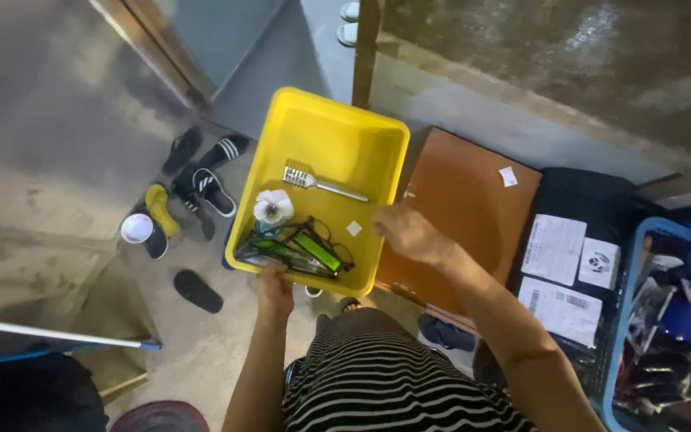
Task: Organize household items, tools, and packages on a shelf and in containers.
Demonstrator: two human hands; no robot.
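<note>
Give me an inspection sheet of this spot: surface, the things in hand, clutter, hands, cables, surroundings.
Surface: concrete floor, stained.
Things in hand: yellow bin holding a metal fork-like tool, a white flower, eyeglasses and a green-and-black bundle.
Clutter: sandals and shoes on the floor; blue basket full of items.
Hands: left hand grips the bin's near rim; right hand is closed at its right edge.
Cables: nothing seen.
Surroundings: brown box, black bag with paper labels.

brown box (465, 212): right of yellow bin, small white sticker (508, 176)
black parcel (581, 208): three white labels (554, 248), further right
</note>
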